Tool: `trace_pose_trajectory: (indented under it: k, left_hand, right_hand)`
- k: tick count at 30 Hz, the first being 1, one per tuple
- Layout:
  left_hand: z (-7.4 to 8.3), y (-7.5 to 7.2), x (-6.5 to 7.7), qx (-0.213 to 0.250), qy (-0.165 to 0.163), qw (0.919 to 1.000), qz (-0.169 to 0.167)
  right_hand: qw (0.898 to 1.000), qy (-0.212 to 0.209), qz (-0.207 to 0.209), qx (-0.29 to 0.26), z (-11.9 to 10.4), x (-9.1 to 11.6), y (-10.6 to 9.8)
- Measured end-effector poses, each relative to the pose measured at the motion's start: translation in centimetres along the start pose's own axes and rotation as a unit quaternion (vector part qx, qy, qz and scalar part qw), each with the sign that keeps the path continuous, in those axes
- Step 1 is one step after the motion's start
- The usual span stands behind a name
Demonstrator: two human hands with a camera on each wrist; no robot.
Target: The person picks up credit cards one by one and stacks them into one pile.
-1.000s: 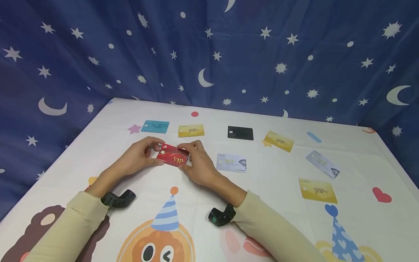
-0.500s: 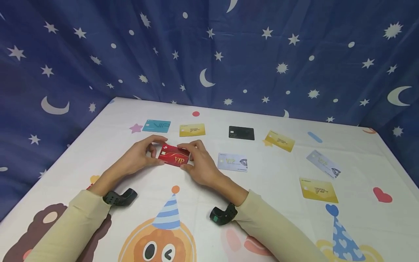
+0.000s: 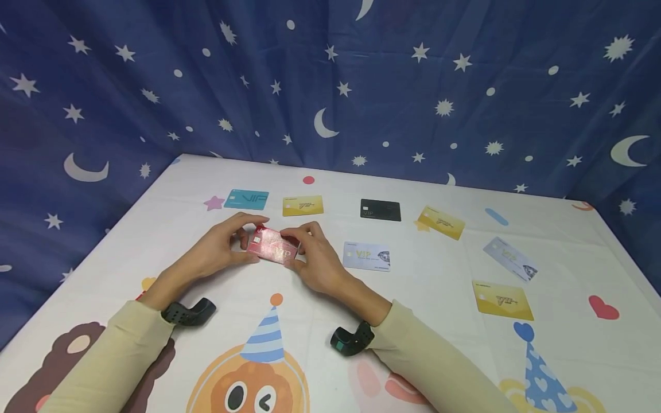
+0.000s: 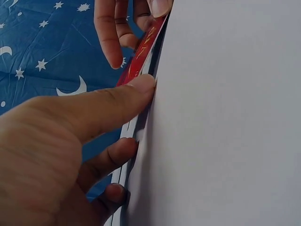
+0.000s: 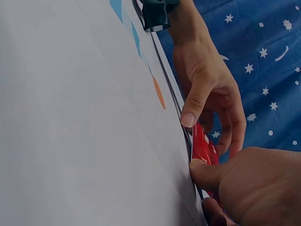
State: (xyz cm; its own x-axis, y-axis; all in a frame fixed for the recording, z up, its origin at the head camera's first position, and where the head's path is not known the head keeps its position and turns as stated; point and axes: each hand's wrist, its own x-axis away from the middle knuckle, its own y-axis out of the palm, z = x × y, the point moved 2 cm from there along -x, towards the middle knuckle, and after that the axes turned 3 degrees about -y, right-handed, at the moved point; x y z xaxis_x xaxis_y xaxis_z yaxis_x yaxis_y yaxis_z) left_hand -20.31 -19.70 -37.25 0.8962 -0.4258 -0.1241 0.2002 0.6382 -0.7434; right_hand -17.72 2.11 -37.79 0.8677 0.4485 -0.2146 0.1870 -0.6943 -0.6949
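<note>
Between my two hands is a red VIP card with a chip, held just over or at the white tabletop. My left hand pinches its left end between thumb and fingers. At the opposite end, the thumb and index finger of my right hand grip the card. Glare whitens the card's face in the head view. From the left wrist camera, the left thumb lies along the card's near edge. The right wrist view shows the card edge-on between both thumbs.
Behind the hands lie a teal card, a gold card and a black card. To the right are a silver card, a second silver card and two gold cards. A blue starry curtain hangs behind the table.
The red card has tilted slightly, so its face now shines with glare where it was deep red before. Both hands keep their hold in nearly the same place.
</note>
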Motion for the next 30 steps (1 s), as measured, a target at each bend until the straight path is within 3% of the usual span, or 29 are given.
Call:
trace_pose_trajectory:
  k: [14, 23, 30]
  left_hand:
    - [-0.2, -0.3, 0.2, 0.001, -0.023, 0.9995, 0.024]
    - [-0.3, -0.3, 0.2, 0.015, -0.02, 0.999, 0.036]
    - [1.3, -0.5, 0.2, 0.031, -0.005, 0.9992, 0.025]
  right_hand:
    - [0.999, 0.027, -0.005, -0.019, 0.0, 0.1, -0.2]
    - [0.999, 0.013, 0.026, -0.023, 0.0, -0.1, -0.9]
    - [1.0, -0.018, 0.011, -0.017, -0.8, 0.4, -3.2]
